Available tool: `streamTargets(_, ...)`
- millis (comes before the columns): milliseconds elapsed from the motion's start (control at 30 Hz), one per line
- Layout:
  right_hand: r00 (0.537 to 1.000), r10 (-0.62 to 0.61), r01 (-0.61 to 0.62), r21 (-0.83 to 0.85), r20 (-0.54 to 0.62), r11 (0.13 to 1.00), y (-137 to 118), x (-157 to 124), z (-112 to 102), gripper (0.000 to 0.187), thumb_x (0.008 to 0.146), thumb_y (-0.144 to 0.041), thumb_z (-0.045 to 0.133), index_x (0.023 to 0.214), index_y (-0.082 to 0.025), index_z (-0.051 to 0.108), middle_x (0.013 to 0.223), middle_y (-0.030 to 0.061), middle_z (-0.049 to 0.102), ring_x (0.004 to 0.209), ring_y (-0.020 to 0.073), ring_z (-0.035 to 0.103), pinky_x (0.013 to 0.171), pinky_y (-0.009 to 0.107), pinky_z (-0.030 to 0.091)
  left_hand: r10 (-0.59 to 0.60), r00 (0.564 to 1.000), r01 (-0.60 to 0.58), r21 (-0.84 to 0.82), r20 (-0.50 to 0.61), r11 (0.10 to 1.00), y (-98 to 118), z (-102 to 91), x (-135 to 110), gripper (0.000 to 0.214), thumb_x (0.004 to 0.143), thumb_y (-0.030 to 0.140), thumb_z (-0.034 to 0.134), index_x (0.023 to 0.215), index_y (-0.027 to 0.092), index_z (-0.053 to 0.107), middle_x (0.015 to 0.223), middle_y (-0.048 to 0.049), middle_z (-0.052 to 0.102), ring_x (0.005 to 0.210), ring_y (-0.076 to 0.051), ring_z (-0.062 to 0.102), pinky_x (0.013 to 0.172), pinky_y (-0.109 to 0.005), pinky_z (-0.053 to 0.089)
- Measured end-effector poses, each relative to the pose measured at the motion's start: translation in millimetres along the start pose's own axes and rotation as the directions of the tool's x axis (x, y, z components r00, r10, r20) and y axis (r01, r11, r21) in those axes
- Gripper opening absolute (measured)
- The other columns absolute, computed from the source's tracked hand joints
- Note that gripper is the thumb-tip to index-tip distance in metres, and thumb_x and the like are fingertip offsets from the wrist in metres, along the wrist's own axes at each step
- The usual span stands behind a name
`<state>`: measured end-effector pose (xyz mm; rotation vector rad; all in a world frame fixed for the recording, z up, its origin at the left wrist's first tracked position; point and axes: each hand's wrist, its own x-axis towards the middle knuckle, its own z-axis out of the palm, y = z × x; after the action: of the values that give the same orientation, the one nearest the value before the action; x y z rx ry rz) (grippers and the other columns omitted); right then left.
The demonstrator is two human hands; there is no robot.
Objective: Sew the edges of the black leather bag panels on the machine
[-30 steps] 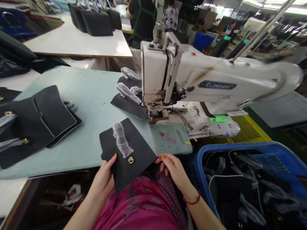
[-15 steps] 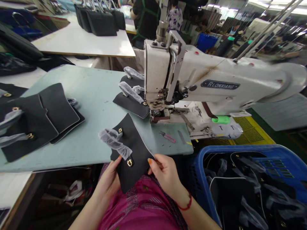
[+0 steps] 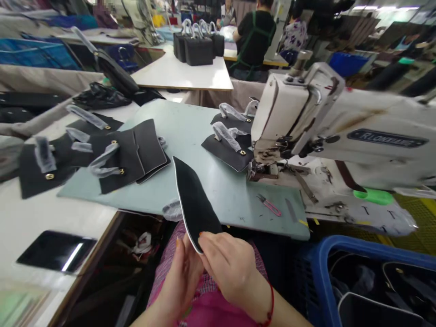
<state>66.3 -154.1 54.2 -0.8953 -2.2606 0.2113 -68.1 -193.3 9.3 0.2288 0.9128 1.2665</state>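
Note:
Both hands hold one black leather flap piece (image 3: pixel 195 200) upright over my lap, its plain back and white edge turned toward me. My left hand (image 3: pixel 182 279) grips its lower end from the left, fingers closed. My right hand (image 3: pixel 229 268) pinches the same lower end from the right. A bit of clear wrapping (image 3: pixel 172 211) shows behind the piece. The piece stands in front of the pale green table (image 3: pixel 190 131), left of the white sewing machine (image 3: pixel 306 118).
Stacked black flap pieces (image 3: pixel 129 152) with wrapped straps lie on the left, and more (image 3: pixel 230 147) by the machine's needle. Pink snips (image 3: pixel 270 205) rest on the table. A blue basket (image 3: pixel 368 281) of black parts stands at right. Black bags (image 3: pixel 199 45) and people are behind.
The flap piece has been turned over and stood upright, its buckle side now away from me. Both hands closed in on its lower end. The view swung left.

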Motion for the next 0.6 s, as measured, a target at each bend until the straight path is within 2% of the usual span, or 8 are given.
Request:
streamTargets(100, 0.999, -0.004, 0.006, -0.036, 0.054, 0.999, -7, 8, 10, 0.025, 0.098, -0.021, 0.052, 0.119, -0.015, 0.064, 0.126, 0.01, 0.068, 0.088, 0.0207, 0.064, 0.068, 0.033, 0.054, -0.16, 0.982, 0.181, -0.249, 0.102, 0.951, 15, 6.9, 3, 0.052, 0.091, 0.062, 0.05, 0.1, 0.02, 0.079, 0.105, -0.0088, 0.077, 0.12, -0.027, 0.063, 0.115, -0.036, 0.037)
streamTargets(167, 0.996, 0.051, -0.05, -0.007, 0.079, 0.999, -10, 14, 11, 0.024, 0.098, -0.022, 0.055, 0.118, -0.016, 0.066, 0.126, 0.0089, 0.068, 0.091, 0.0213, 0.062, 0.074, 0.035, 0.055, -0.182, 0.962, 0.246, -0.349, 0.205, 0.904, 23, 9.9, 8, 0.053, 0.095, 0.059, 0.046, 0.099, 0.019, 0.08, 0.1, -0.0075, 0.078, 0.11, -0.022, 0.069, 0.111, -0.03, 0.041)
streamTargets(233, 0.99, 0.092, -0.097, 0.047, 0.111, 0.994, -9, 20, 7, 0.023, 0.097, -0.025, 0.057, 0.116, -0.017, 0.067, 0.124, 0.0077, 0.069, 0.095, 0.0217, 0.062, 0.079, 0.036, 0.054, -0.181, 0.943, 0.282, -0.383, 0.278, 0.88, 29, 12.1, 10, 0.053, 0.097, 0.057, 0.043, 0.1, 0.019, 0.079, 0.101, -0.0064, 0.078, 0.101, -0.018, 0.071, 0.104, -0.025, 0.046)
streamTargets(300, 0.984, 0.113, -0.125, 0.082, 0.14, 0.989, -7, 23, 2, 0.022, 0.096, -0.027, 0.061, 0.115, -0.019, 0.069, 0.122, 0.006, 0.07, 0.095, 0.023, 0.061, 0.079, 0.039, 0.053, -0.197, 0.931, 0.308, -0.37, 0.309, 0.877, 33, 13.5, 11, 0.054, 0.097, 0.058, 0.043, 0.103, 0.018, 0.079, 0.102, -0.0064, 0.078, 0.098, -0.017, 0.072, 0.098, -0.024, 0.049)
streamTargets(433, 0.972, 0.151, -0.178, 0.143, 0.181, 0.974, -2, 23, -6, 0.023, 0.093, -0.027, 0.066, 0.115, -0.022, 0.07, 0.124, 0.0036, 0.069, 0.098, 0.0238, 0.061, 0.083, 0.043, 0.052, -0.262, 0.917, 0.343, -0.259, 0.3, 0.903, 38, 11.0, 11, 0.058, 0.093, 0.063, 0.044, 0.107, 0.018, 0.077, 0.101, -0.0088, 0.077, 0.096, -0.02, 0.072, 0.095, -0.029, 0.052)
streamTargets(533, 0.968, 0.154, -0.193, 0.194, 0.196, 0.962, 1, 21, -5, 0.021, 0.095, -0.023, 0.062, 0.115, -0.02, 0.07, 0.125, 0.0042, 0.069, 0.103, 0.0209, 0.061, 0.091, 0.039, 0.053, -0.26, 0.925, 0.317, -0.183, 0.278, 0.931, 38, 4.1, 12, 0.059, 0.088, 0.068, 0.049, 0.11, 0.02, 0.076, 0.104, -0.0087, 0.076, 0.104, -0.023, 0.07, 0.101, -0.035, 0.049)
streamTargets(600, 0.981, 0.106, -0.134, 0.176, 0.162, 0.975, 0, 17, 0, 0.022, 0.098, -0.019, 0.056, 0.114, -0.016, 0.07, 0.123, 0.0066, 0.069, 0.101, 0.0194, 0.062, 0.089, 0.035, 0.055, -0.233, 0.937, 0.264, -0.092, 0.259, 0.96, 36, -1.8, 12, 0.068, 0.085, 0.075, 0.047, 0.114, 0.02, 0.074, 0.109, -0.0103, 0.075, 0.113, -0.027, 0.066, 0.106, -0.041, 0.046)
